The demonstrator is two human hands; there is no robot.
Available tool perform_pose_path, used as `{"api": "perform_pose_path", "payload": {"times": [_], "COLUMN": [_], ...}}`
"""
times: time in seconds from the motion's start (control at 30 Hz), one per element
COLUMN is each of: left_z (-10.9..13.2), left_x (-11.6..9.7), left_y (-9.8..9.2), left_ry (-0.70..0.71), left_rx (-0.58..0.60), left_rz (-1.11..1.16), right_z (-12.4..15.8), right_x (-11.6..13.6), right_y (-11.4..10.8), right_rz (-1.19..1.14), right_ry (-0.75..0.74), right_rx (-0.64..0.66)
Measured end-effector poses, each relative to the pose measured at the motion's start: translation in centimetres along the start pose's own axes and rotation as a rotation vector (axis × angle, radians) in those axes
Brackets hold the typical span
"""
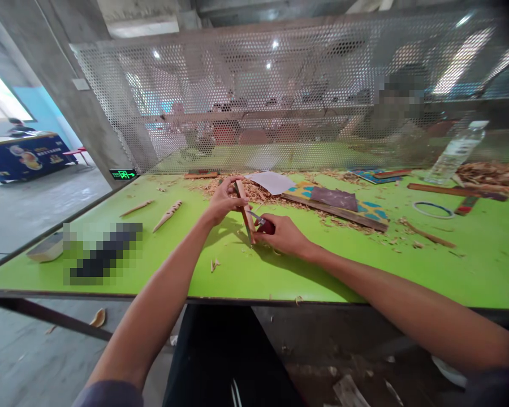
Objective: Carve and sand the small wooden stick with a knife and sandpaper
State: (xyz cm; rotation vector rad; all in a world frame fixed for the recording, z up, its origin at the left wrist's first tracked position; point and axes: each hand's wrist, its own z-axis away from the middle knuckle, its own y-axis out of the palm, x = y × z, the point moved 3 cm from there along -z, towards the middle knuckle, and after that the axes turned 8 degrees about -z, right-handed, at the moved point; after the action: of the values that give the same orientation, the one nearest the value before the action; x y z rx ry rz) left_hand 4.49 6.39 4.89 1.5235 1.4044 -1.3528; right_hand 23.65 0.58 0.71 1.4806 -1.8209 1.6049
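My left hand (pixel 225 200) is closed around the upper part of a narrow wooden strip (pixel 245 217), which stands tilted above the green table (pixel 165 263). The strip shows a pale cut face and a darker reddish-brown side. My right hand (pixel 283 234) grips a carving knife (pixel 266 226) by its dark red handle. The knife's short blade lies against or close beside the strip; exact contact cannot be told. Some right-hand fingers are near the strip's lower end. Small wood slivers (pixel 214 265) lie on the table just below.
Behind my hands are wood shavings (pixel 261 194), white paper (pixel 274 182) and a patterned board (pixel 335 204). Carved sticks (pixel 168 216) lie left. A tape ring (pixel 432 210), wood strips (pixel 439 189) and a water bottle (pixel 460 150) are right. A perforated metal screen (pixel 254 113) stands behind; a person sits beyond.
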Motion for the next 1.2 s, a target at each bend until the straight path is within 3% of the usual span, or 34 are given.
{"api": "perform_pose_path", "payload": {"times": [0.13,0.27,0.4,0.6,0.73,0.9,1.07,1.2], "left_z": [-0.3,-0.4,-0.4,0.1,0.7,1.0,0.8,0.2], "left_x": [0.5,0.7,0.5,0.1,-0.4,-0.8,-1.0,-1.3], "left_y": [-0.1,-0.2,0.0,1.0,2.1,3.9,3.6,2.3], "left_ry": [-0.017,-0.037,-0.052,-0.131,-0.040,0.190,0.230,0.250], "left_rx": [-0.053,-0.114,-0.157,-0.002,0.130,0.209,0.103,-0.010], "left_rz": [0.090,0.140,0.147,0.049,-0.192,-0.348,-0.191,-0.067], "right_z": [0.0,0.3,0.5,-0.2,-0.8,-1.1,-0.8,-0.7], "right_x": [-0.2,-0.1,0.3,0.1,-0.9,-1.2,0.6,1.2], "right_y": [-0.2,-0.5,-0.7,-1.2,-1.5,-1.8,-2.6,-3.2], "right_rz": [-0.188,-0.421,-0.584,-0.822,-0.929,-0.858,-0.700,-0.521], "right_ry": [0.133,0.275,0.292,0.263,0.265,0.210,0.111,0.068], "right_rx": [0.006,0.103,0.061,-0.067,-0.171,-0.205,-0.142,-0.188]}}
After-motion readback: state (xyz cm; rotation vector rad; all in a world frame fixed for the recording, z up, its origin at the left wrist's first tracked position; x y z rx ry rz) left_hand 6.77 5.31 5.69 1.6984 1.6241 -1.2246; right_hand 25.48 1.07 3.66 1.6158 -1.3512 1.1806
